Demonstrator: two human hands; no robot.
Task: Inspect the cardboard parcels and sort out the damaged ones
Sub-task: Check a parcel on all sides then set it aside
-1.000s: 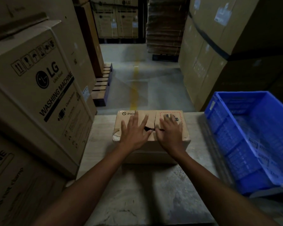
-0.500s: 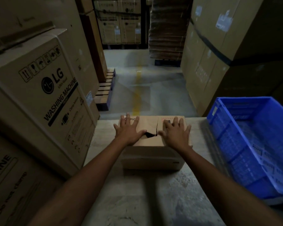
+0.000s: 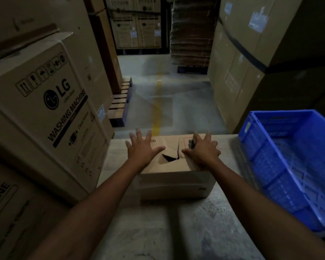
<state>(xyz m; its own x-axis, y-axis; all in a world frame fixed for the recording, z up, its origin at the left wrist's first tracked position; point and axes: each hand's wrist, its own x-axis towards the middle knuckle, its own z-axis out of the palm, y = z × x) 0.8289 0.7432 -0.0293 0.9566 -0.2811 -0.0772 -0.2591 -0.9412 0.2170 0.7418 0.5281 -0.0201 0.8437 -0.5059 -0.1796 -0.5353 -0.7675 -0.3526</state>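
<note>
Left hand (image 3: 143,150) of mine lies flat on top of the cardboard parcel (image 3: 169,145), fingers straight and spread wide, thumb pointing to 3 o'clock; my right hand (image 3: 203,152) lies flat on the same top just beside it at 3 o'clock, fingers straight and slightly fanned, thumb pointing back to 9 o'clock; neither hand holds anything. Between the 2 thumbs the top shows a tear (image 3: 172,156): a dark split running toward 12 o'clock, with a caved-in flap at its near end. The cardboard parcel sits on the grey table (image 3: 158,231), toward its far edge; at 3 o'clock stands a blue plastic crate (image 3: 281,112), apart from it; at 9 o'clock a tall washing machine carton (image 3: 45,109) stands beside the table; at 12 o'clock a yellow floor line (image 3: 158,102) runs away between stacked cartons; a wooden pallet (image 3: 120,104) lies at 11 o'clock.
</note>
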